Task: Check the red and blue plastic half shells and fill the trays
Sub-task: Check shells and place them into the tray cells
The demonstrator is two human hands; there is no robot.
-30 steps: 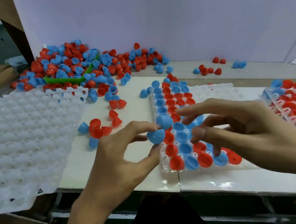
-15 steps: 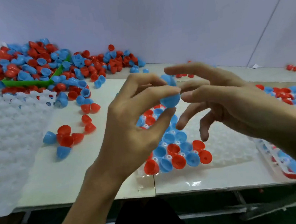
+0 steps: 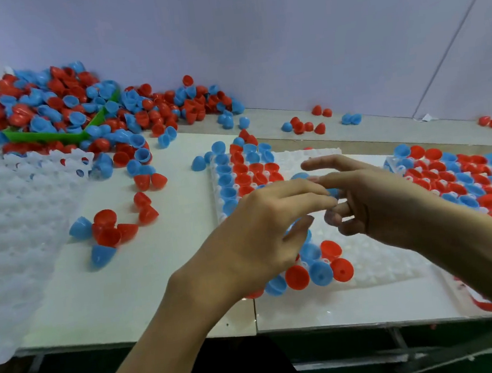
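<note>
My left hand (image 3: 258,236) and my right hand (image 3: 372,201) meet fingertip to fingertip above the clear middle tray (image 3: 375,261). A blue half shell (image 3: 334,192), mostly hidden, sits tucked between my right hand's fingers. My left fingertips touch it, and my left thumb hangs apart below. The tray's left part holds rows of red and blue shells (image 3: 289,277); its right part is bare. A full tray (image 3: 460,177) lies at the right. A big heap of loose shells (image 3: 60,108) lies at the back left.
An empty clear tray (image 3: 12,239) overhangs the table's left edge. A few loose shells (image 3: 107,229) lie between it and the middle tray, and others (image 3: 308,126) lie by the back wall. A green bin (image 3: 53,135) sits under the heap.
Both hands have come down from in front of the camera to just above the middle tray. My left thumb has come off the blue shell, which now sits in my right fingers.
</note>
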